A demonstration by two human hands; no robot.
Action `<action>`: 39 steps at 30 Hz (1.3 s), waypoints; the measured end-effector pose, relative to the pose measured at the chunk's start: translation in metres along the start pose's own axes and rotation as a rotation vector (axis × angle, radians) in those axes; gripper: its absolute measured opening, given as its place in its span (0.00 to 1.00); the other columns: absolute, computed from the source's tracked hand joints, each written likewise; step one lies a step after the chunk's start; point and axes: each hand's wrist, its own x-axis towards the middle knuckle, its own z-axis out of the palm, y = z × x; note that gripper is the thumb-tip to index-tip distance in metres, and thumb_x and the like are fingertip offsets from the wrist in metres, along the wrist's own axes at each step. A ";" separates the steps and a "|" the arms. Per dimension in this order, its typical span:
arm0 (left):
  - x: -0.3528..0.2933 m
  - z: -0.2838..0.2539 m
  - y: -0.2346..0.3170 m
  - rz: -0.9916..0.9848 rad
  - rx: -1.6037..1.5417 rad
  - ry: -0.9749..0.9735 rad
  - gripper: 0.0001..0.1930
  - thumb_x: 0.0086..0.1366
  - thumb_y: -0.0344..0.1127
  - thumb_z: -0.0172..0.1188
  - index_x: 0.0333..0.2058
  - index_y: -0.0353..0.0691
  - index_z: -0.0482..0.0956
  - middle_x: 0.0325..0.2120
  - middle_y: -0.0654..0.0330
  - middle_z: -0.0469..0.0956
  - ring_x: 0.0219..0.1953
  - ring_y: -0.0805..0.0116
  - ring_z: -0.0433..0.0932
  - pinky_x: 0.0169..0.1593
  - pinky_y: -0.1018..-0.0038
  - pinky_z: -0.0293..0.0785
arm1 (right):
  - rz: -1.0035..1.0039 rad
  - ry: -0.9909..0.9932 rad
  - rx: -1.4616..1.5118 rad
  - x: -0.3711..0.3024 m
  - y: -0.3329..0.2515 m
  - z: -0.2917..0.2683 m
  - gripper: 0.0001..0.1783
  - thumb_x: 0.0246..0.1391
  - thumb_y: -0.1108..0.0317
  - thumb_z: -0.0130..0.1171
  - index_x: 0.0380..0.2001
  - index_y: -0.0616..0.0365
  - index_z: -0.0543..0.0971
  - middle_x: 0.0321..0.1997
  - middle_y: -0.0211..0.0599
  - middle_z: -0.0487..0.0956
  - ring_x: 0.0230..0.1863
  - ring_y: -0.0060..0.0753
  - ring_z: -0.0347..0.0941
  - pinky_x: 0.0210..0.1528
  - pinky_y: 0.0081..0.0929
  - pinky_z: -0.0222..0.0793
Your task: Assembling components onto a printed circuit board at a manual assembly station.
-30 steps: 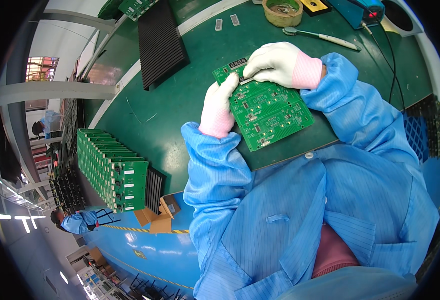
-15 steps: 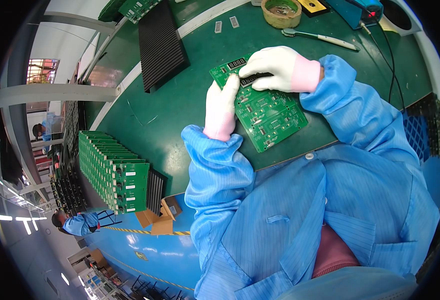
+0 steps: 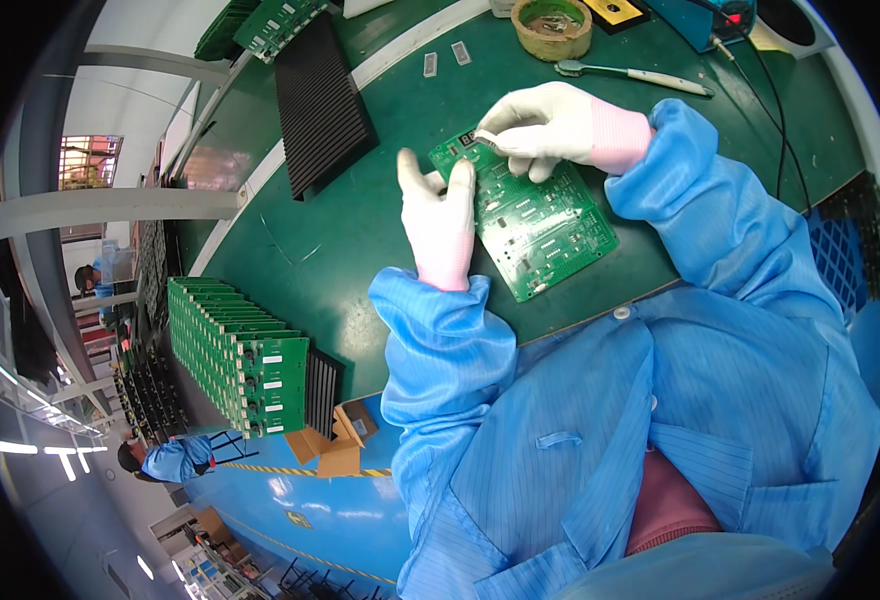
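Since 0.5 s ago, left hand (image 3: 442, 222) has released the circuit board (image 3: 530, 222)'s left edge, fingers straightened; right hand (image 3: 550, 128) keeps pinching its far corner.

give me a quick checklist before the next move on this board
1. Board lies flat on the green mat: ok.
2. Left hand steadies the board's left edge: ok.
3. Right hand pinches at the small display part on the board's top corner: ok.
4. Part seated square: cannot tell, fingers cover it.
5. Tool with white handle lies apart from the hands: ok.
6. Stack of boards stands away from the left sleeve: ok.
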 end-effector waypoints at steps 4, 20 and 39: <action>-0.009 0.003 0.017 0.181 0.497 0.258 0.21 0.62 0.33 0.56 0.53 0.32 0.70 0.39 0.54 0.77 0.37 0.68 0.76 0.43 0.71 0.73 | 0.239 -0.031 0.206 -0.005 -0.002 -0.004 0.16 0.55 0.66 0.58 0.43 0.66 0.76 0.32 0.37 0.76 0.28 0.21 0.72 0.27 0.14 0.72; -0.015 -0.003 0.019 0.238 -0.139 -0.029 0.14 0.56 0.24 0.60 0.43 0.30 0.80 0.35 0.56 0.80 0.33 0.71 0.76 0.39 0.81 0.73 | 0.176 -0.052 0.321 -0.010 0.000 -0.004 0.17 0.53 0.67 0.60 0.43 0.67 0.76 0.31 0.40 0.77 0.29 0.23 0.73 0.30 0.15 0.74; -0.015 0.000 0.018 0.211 -0.120 0.046 0.14 0.55 0.25 0.61 0.42 0.31 0.81 0.33 0.56 0.81 0.32 0.72 0.77 0.39 0.80 0.73 | -0.262 0.179 -0.087 -0.015 0.008 0.015 0.15 0.47 0.79 0.62 0.41 0.64 0.79 0.37 0.38 0.80 0.34 0.23 0.74 0.38 0.16 0.71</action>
